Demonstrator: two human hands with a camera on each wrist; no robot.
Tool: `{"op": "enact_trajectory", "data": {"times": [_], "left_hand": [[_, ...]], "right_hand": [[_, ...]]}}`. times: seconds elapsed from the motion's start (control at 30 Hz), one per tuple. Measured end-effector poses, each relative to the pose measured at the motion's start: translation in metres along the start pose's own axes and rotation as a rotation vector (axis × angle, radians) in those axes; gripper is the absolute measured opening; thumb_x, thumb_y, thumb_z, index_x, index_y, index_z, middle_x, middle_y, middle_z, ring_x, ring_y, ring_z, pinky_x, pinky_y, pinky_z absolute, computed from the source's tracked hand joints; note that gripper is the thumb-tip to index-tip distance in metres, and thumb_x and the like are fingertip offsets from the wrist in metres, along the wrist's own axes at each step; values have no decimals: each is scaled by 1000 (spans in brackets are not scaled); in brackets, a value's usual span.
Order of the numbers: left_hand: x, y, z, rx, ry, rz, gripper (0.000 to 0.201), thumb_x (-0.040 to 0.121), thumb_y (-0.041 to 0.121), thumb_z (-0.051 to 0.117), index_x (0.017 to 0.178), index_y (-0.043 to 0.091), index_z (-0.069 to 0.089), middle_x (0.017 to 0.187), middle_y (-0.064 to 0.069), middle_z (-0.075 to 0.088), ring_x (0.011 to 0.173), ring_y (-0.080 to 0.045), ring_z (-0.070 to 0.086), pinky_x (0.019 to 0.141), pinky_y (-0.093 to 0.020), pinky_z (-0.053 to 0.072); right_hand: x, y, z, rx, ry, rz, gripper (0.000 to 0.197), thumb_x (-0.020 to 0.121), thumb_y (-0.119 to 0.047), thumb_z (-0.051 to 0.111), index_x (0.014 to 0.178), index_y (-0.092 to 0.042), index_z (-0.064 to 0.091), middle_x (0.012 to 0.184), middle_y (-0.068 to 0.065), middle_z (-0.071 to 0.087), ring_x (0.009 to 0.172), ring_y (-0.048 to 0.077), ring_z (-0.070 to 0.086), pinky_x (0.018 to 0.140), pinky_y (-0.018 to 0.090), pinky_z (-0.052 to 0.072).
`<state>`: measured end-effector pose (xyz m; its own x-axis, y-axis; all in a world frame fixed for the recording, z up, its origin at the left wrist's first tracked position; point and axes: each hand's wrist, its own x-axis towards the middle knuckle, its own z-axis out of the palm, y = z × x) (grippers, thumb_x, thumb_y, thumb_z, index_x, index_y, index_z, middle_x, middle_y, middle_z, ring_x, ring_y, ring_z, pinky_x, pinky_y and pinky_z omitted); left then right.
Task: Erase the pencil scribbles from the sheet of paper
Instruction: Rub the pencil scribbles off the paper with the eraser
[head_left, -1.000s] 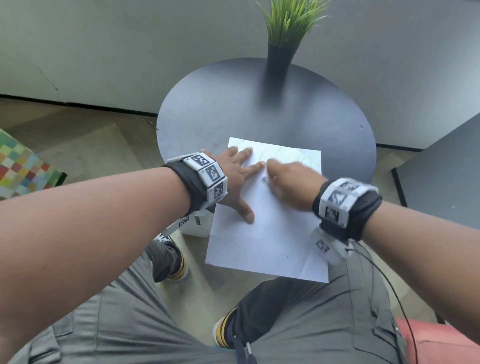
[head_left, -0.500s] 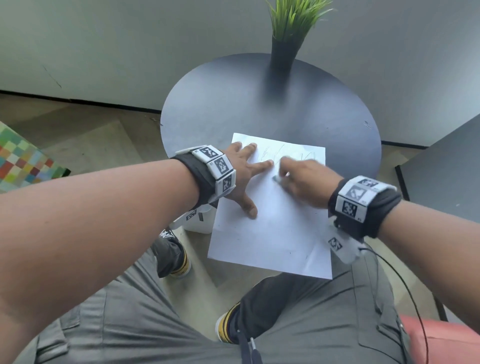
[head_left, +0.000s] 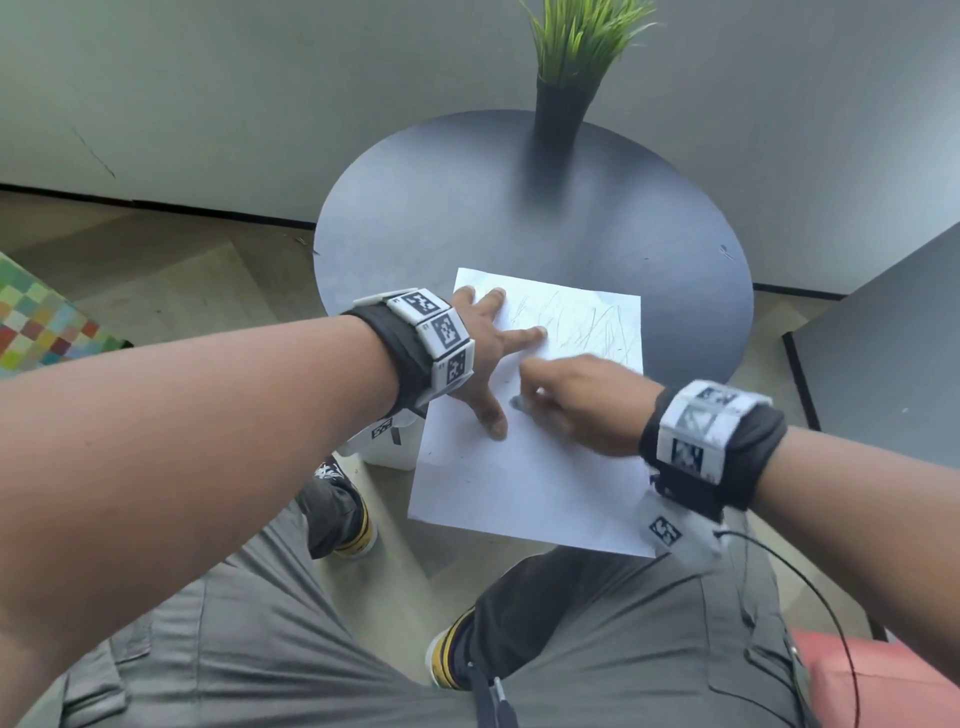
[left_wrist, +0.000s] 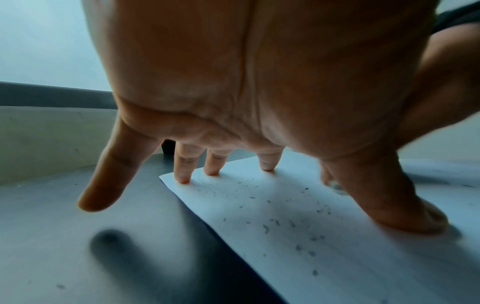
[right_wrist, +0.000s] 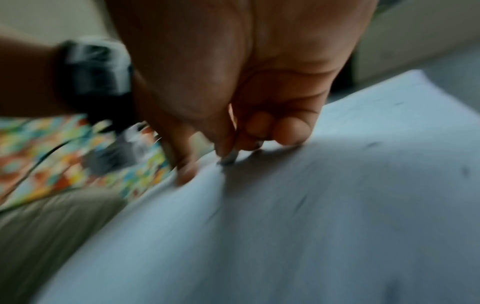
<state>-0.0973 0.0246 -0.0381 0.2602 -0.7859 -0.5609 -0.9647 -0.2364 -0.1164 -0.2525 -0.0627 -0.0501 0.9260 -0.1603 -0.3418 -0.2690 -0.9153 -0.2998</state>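
The paper (head_left: 524, 478) is thin and slides easily on the tabletop (head_left: 467, 208), so my left hand (head_left: 485, 358) presses it with spread fingers while my right hand (head_left: 576, 410) pinches the eraser (head_left: 519, 402) beside the scribbles (head_left: 576, 325).

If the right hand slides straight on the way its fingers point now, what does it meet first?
Probably the left hand. The right hand, pinching the eraser, points left across the paper toward the left thumb, pressed flat close by. The gap is hard to judge.
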Motion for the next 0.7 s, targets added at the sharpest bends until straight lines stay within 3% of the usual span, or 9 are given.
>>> {"op": "enact_trajectory", "data": {"times": [0.1,0.13,0.27,0.3,0.4,0.43,0.57,0.6,0.7], "left_hand": [[0,1,-1,-2,-11,-8,128,57,87,69,154,54,-8,166,-11,-5,149,-41,7,104,-64,36],[0,1,-1,-3,-12,-11,128,57,87,69,154,54,-8,165,-12,-3,149,-41,8,104,-64,36],[0,1,0,2,7,0,129,56,83,73,154,53,-4,161,-13,9,145,-42,15,101,-60,40],[0,1,-1,3,6,-1,128,56,83,73,154,53,-4,161,-13,8,145,-42,16,101,-60,40],[0,2,-3,10,-3,-8,129,56,85,71,154,53,-6,163,-13,4,146,-42,15,104,-61,37],[0,2,-3,8,-5,-12,129,56,86,71,154,53,-7,163,-13,4,146,-42,15,104,-61,37],[-1,2,-3,9,-3,-14,130,56,84,74,155,52,-4,161,-14,8,145,-43,16,104,-61,38],[0,3,-3,13,-3,-15,130,56,84,74,155,52,-5,161,-14,8,144,-43,17,104,-61,38],[-1,4,-4,6,-7,-18,129,57,84,73,155,53,-5,161,-14,7,142,-43,20,102,-59,38]], "right_hand": [[18,36,-21,59,136,300,25,99,-41,44,105,-16,47,104,17,62,90,34,56,76,39,49],[19,39,-21,64,166,335,24,99,-40,43,104,-16,46,103,19,62,89,35,55,74,39,48],[8,1,5,7,29,67,29,102,-41,37,112,-14,41,96,13,58,88,36,56,70,38,43],[7,3,3,3,11,64,30,101,-42,38,111,-15,42,96,12,59,89,35,56,72,38,45],[22,35,-18,53,118,332,27,100,-41,39,107,-15,42,107,20,59,88,34,51,75,38,45],[22,36,-18,44,146,360,25,101,-39,39,105,-14,40,107,22,59,85,33,49,73,38,43],[8,-3,11,-14,48,103,27,101,-40,35,109,-14,35,100,19,62,83,37,57,71,41,47],[5,-3,10,-11,17,97,28,101,-41,35,110,-14,37,100,19,62,86,38,58,73,41,47],[16,26,-11,44,122,327,25,101,-38,37,108,-14,38,105,23,60,88,38,55,73,40,45]]}}
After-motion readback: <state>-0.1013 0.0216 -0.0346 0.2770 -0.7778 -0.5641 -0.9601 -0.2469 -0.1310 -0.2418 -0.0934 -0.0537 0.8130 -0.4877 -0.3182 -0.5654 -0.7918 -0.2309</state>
